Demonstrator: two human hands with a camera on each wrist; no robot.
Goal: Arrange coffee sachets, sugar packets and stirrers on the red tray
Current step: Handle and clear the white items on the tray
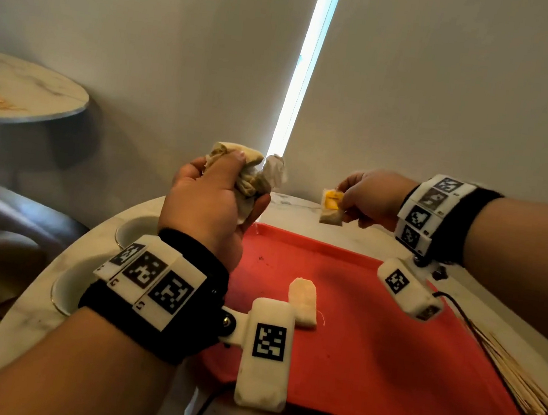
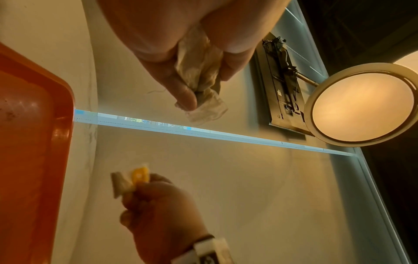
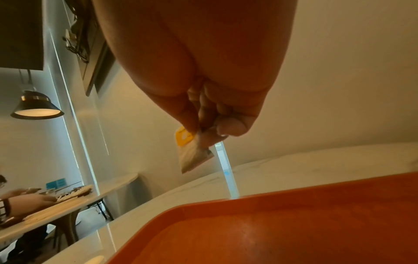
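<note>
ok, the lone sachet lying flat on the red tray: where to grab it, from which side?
Probably from above: the sachet lies flat on the red tray, so pinch its long edges across the narrow width, near the far end, clear of the left wrist camera overlapping its near end.

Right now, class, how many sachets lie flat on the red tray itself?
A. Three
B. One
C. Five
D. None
B: a single pale sachet lies on the red tray; the left hand grips a crumpled bunch of sachets and the right hand pinches a yellow-tagged sachet, both held above the tray.
</note>
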